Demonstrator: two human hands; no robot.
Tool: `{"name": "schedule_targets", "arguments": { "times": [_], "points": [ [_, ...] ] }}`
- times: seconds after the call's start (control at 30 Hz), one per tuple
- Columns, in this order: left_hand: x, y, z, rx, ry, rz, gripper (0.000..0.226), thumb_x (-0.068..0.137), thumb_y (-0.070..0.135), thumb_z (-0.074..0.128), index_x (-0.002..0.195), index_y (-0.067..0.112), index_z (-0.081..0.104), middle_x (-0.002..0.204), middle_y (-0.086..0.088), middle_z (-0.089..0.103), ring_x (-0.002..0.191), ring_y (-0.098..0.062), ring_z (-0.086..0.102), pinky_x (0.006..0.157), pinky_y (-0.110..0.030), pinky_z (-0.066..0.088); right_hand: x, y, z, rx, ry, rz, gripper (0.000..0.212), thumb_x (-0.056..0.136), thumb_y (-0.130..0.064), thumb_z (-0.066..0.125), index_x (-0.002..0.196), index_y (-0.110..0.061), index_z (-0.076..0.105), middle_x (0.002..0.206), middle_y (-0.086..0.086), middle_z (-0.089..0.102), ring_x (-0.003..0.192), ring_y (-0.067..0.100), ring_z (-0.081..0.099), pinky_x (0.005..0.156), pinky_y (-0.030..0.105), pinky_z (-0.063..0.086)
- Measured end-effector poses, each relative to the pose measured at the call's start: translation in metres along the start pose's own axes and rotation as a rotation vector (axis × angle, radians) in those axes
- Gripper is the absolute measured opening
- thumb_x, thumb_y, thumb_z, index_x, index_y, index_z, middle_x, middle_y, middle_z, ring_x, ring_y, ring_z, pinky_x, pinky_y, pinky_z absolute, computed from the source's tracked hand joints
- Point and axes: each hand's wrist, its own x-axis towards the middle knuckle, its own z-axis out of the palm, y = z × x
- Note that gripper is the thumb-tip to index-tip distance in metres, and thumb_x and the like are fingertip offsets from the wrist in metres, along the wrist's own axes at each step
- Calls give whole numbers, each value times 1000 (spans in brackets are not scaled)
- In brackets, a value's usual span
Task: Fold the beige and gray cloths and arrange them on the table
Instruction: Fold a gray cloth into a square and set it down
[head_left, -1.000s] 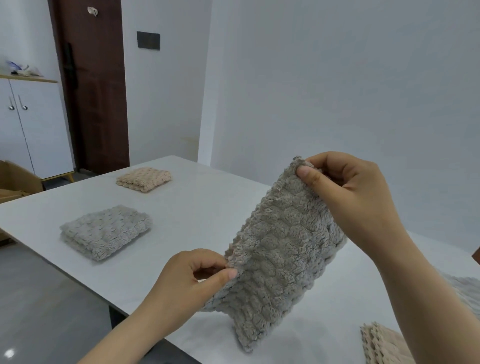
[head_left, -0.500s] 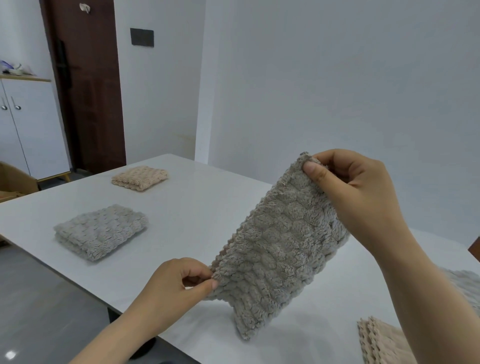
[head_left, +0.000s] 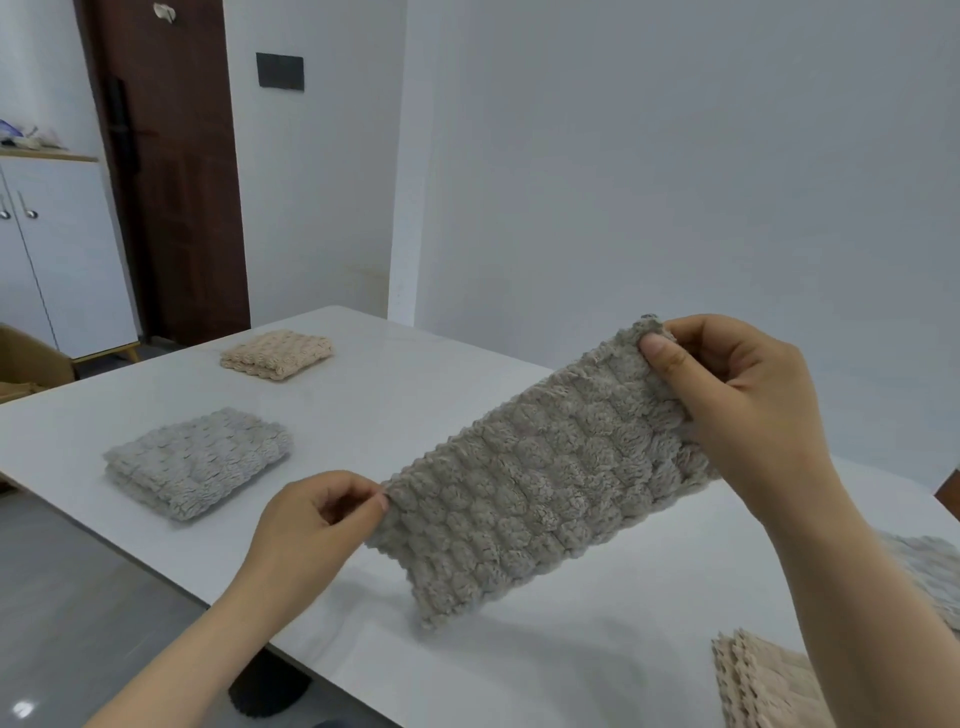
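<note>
A gray waffle-textured cloth (head_left: 535, 483), folded into a long strip, hangs stretched in the air above the white table (head_left: 415, 405). My left hand (head_left: 317, 525) pinches its lower left corner. My right hand (head_left: 737, 405) pinches its upper right corner, higher and farther away. A folded gray cloth (head_left: 195, 462) lies on the table at the left. Beyond it, near the far corner, lies a folded beige cloth (head_left: 278, 353).
Beige cloths (head_left: 763, 680) lie at the table's near right edge, partly cut off by my right arm. More gray cloth (head_left: 930, 577) shows at the far right. A brown door (head_left: 171, 171) and a white cabinet (head_left: 62, 260) stand behind the table at the left.
My hands have drawn apart, stretching the gray cloth wider. The strip has turned from steeply upright toward a flatter diagonal. The folded cloths on the table lie as before.
</note>
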Motion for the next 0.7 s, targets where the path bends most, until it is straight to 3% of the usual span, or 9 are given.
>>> {"name": "schedule_targets", "arguments": {
  "times": [0.13, 0.2, 0.4, 0.57, 0.7],
  "points": [
    [7, -1, -5, -47, 61, 5, 16, 83, 14, 69, 69, 19, 71, 65, 1, 69, 60, -12, 62, 61, -23, 47, -11, 12, -3, 11, 46, 63, 9, 89, -20, 66, 83, -14, 69, 76, 12, 68, 62, 6, 55, 48, 9, 44],
    [9, -2, -7, -53, 80, 13, 14, 83, 15, 69, 69, 17, 71, 65, -1, 68, 57, -9, 60, 57, -16, 45, -17, 20, -4, 9, 59, 104, 10, 90, -19, 65, 85, -12, 69, 82, 17, 68, 66, 10, 56, 45, 7, 44],
    [12, -4, -11, -129, 140, -3, 4, 78, 16, 74, 75, 17, 72, 68, -3, 71, 59, -6, 62, 55, -11, 46, -30, 47, -1, 37, 91, 198, 10, 91, -17, 63, 85, -12, 68, 77, 5, 67, 63, 3, 55, 50, 6, 43],
    [15, -2, -15, -180, 114, -66, 6, 73, 17, 79, 76, 14, 74, 63, -3, 71, 56, -5, 62, 58, -17, 52, -34, 64, 0, 39, 117, 240, 12, 92, -20, 62, 81, -21, 68, 65, -16, 67, 60, -3, 57, 62, 15, 47],
    [17, 3, -21, -201, -47, -159, 6, 72, 14, 79, 76, 10, 77, 69, -10, 72, 56, -6, 63, 52, -12, 52, -34, 68, 0, -9, 124, 236, 13, 93, -23, 61, 81, -23, 66, 74, -7, 68, 68, 6, 60, 70, 30, 47]
  ]
}}
